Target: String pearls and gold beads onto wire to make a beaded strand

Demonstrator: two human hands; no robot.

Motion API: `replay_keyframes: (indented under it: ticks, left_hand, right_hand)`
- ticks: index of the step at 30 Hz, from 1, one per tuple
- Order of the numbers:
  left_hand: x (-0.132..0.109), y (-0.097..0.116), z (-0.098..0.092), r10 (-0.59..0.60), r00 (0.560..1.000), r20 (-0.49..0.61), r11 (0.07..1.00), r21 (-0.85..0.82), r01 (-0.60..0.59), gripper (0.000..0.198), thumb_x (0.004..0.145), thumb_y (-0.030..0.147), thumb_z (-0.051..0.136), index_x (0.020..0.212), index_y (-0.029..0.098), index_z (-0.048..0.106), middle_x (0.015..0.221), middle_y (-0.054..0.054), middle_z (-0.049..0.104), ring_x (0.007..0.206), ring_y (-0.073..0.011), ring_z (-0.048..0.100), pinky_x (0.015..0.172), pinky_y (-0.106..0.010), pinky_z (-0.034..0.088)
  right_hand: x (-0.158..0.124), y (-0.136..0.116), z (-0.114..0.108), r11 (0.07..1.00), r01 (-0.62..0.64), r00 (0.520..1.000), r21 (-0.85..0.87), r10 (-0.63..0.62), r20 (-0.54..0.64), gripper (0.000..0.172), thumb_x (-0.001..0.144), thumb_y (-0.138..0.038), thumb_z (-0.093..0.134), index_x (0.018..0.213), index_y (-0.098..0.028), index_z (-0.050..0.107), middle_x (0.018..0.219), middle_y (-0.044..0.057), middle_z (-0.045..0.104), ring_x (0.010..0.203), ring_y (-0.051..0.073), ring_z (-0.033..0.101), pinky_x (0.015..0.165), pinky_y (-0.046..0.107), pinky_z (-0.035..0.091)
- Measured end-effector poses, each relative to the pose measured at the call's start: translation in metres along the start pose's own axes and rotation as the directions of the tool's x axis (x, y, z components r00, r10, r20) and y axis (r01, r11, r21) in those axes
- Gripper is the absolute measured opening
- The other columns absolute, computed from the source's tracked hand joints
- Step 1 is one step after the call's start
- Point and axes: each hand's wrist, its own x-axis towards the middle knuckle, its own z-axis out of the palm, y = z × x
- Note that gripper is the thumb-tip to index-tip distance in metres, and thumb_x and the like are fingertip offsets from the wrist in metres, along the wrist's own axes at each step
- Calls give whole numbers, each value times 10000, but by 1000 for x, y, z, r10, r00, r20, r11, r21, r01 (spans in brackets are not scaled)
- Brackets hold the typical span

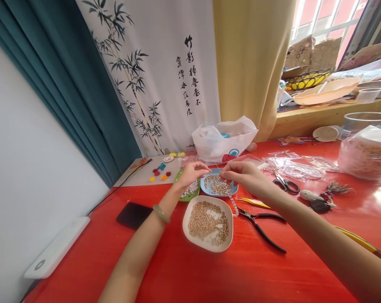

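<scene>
Beaded strand (233, 204): I'm seeing it trailing down past the right side of the cream tray (200, 243), its pale beads lying just beside that rim.
Strand's long axis: it is running from beyond the cream tray's far right corner back toward the person, sloping slightly rightward.
Right hand (241, 172): it is hovering beyond the cream tray's far right corner, thumb and finger pinching together on what seems to be the strand's upper end; this is the nearer hand, with the beads hanging below its fingertips and toward the person.
Left hand (192, 173): it is hovering beyond the cream tray's far left corner, fingertips pointing at the other hand; whether they're gripping anything, I can't tell.
Gold beads (203, 221): they're covering much of the cream tray's floor.
Blue tray (203, 186): it is sitting just beyond the cream tray, holding more gold-coloured beads.
Green tray (195, 197): it is standing beyond and left of the cream tray, carrying pearly beads.
Pliers (256, 219): they're lying right of the cream tray, handles spreading wide on the red surface (178, 273).
Phone (134, 215): a dark slab, it is resting left of the cream tray.
</scene>
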Motion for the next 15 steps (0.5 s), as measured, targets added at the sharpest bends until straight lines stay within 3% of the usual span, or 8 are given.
replay_keyframes:
  ticks: [7,15]
  left_hand:
    - [-1,-1,-2,36,999,-2,999,11,-36,173,608,239,661,721,119,608,717,-38,628,708,-117,566,702,-262,425]
    - [-18,28,8,62,996,-56,994,-83,-67,152,635,240,648,721,125,596,729,-49,649,735,-131,590,701,-263,427]
  right_hand:
    - [-1,-2,1,1000,7,1000,-8,-7,3,163,718,-279,516,594,-179,551,608,16,555,555,121,470,539,266,362]
    - [-2,0,3,1000,16,1000,5,-16,18,149,719,-249,508,606,-176,571,655,34,600,605,131,501,563,268,368]
